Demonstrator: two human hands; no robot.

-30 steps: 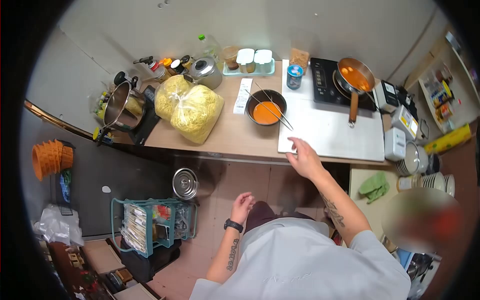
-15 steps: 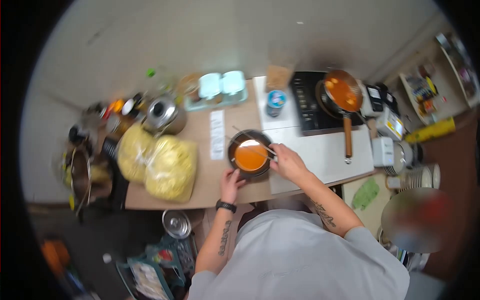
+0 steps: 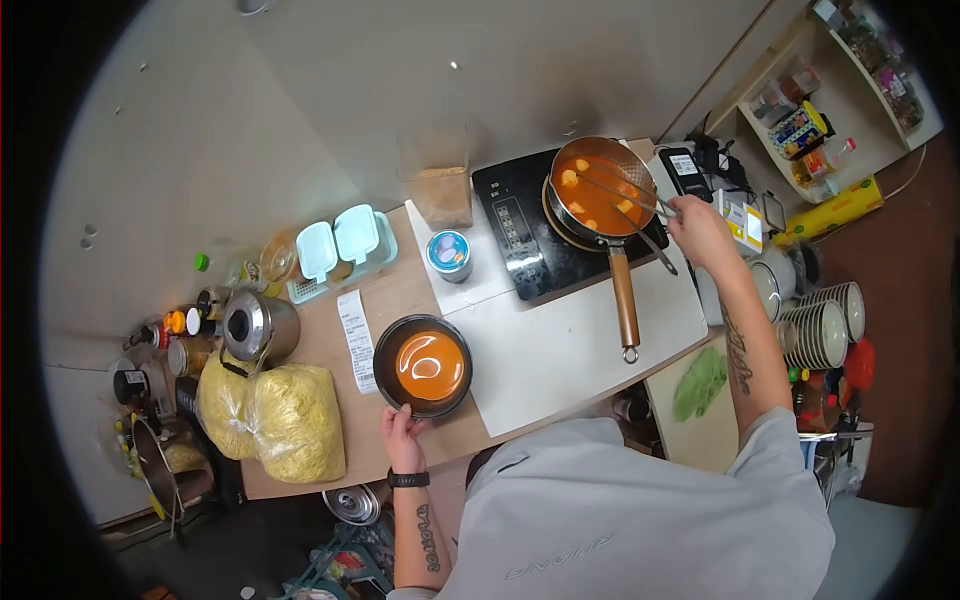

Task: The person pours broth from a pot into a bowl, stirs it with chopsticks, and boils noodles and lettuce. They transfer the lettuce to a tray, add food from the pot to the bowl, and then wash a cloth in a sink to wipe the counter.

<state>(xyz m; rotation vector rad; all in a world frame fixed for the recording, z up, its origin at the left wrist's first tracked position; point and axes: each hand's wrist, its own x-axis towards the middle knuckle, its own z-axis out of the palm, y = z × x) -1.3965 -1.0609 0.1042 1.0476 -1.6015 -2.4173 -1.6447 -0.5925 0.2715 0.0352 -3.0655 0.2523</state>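
Observation:
My left hand [image 3: 402, 438] grips the near rim of a dark round bowl [image 3: 381, 352] with its thumb on the edge. Orange-red broth [image 3: 430, 367] lies in the bowl, reflecting light. My right hand [image 3: 698, 232] holds thin metal tongs [image 3: 640, 200], whose tips reach into a steel saucepan [image 3: 640, 172]. Similar orange broth with several pale yellow-orange chunks fills the pan. Its wooden handle [image 3: 622, 300] points toward me. A separate metal utensil handle [image 3: 655, 248] leans out over the pan's near right rim.
The pan sits on a black induction cooker [image 3: 520, 240]. Left of it stand a blue-lidded can [image 3: 449, 256], a receipt [image 3: 354, 342], light-blue lidded containers [image 3: 355, 235], a steel pot [image 3: 270, 325] and bagged yellow noodles [image 3: 300, 425]. Stacked bowls [image 3: 815, 335] stand right.
My right hand has moved the tongs from over the bowl, right and away, to the saucepan. My left hand stays at the bowl's rim. The camera view has shifted and tilted.

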